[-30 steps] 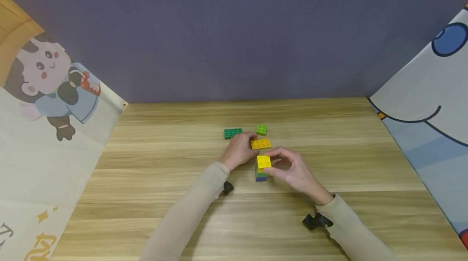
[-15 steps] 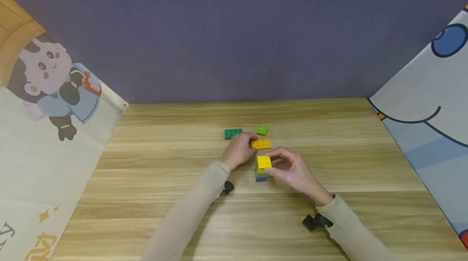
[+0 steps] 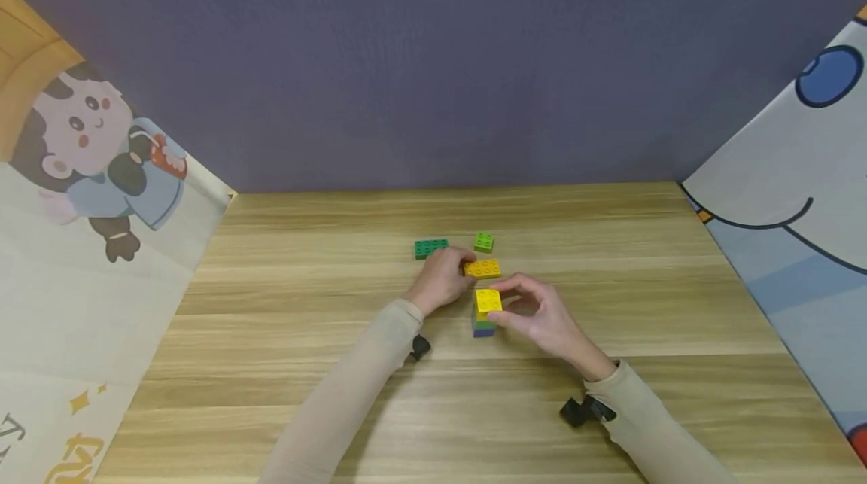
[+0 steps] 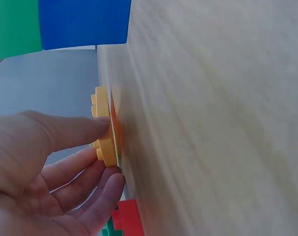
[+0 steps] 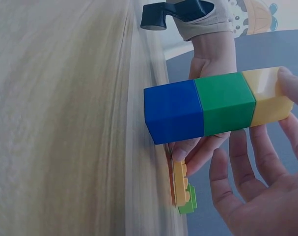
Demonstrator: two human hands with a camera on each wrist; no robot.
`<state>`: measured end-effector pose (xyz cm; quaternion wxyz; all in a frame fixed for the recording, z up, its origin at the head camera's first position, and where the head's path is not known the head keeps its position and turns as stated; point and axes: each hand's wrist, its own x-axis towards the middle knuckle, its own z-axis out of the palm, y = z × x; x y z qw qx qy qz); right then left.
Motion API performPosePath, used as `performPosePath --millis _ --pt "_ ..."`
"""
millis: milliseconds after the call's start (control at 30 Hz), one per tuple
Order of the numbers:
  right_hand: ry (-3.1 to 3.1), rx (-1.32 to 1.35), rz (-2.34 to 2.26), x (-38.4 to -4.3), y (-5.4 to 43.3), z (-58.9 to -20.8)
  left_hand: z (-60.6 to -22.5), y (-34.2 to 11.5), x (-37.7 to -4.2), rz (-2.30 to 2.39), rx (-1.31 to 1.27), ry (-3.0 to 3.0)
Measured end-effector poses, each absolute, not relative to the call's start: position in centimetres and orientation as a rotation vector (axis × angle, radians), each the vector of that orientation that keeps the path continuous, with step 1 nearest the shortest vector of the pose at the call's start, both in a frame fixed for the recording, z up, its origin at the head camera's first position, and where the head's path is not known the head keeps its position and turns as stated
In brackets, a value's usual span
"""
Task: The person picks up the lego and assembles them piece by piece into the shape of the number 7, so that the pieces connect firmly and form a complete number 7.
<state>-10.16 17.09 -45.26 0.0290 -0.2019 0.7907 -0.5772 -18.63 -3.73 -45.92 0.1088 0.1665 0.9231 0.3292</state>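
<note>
My left hand (image 3: 442, 275) is low at the table, its thumb and fingers pinching a flat orange-yellow building brick (image 3: 483, 269) with studs on top. Just in front of this brick stands a tower of three stacked blocks: a yellow brick (image 3: 488, 301) on top, a green brick (image 5: 226, 103) in the middle and a blue brick (image 5: 174, 112) at the bottom. My right hand (image 3: 542, 317) pinches the yellow brick between thumb and fingertips from the right. The remaining right fingers curve loosely beside the tower in the right wrist view.
Behind the left hand lies a dark green long brick (image 3: 431, 248), partly covered by it. A small lime green brick (image 3: 484, 242) sits beyond the orange-yellow one. The left wrist view also shows a red brick (image 4: 131, 217) low down. A dark wall (image 3: 433, 70) bounds the wooden table's back.
</note>
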Motion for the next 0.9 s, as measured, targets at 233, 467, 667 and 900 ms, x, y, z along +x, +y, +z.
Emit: performPosePath --millis 233,467,667,900 --pt "2.441 -0.618 -1.778 -10.1 17.1 -45.3 -45.7 -4.5 -18.3 0.998 0.481 2.735" --pt "2.449 -0.632 -1.795 -10.2 17.1 -45.4 -44.7 -5.2 -17.9 1.051 0.494 2.718" --pt "2.437 -0.63 -1.788 -10.2 17.1 -45.5 -44.2 -5.8 -17.4 1.137 0.519 2.664" --pt "2.429 -0.645 -1.794 -10.3 17.1 -45.5 -43.6 -6.5 -16.9 1.203 0.536 2.625"
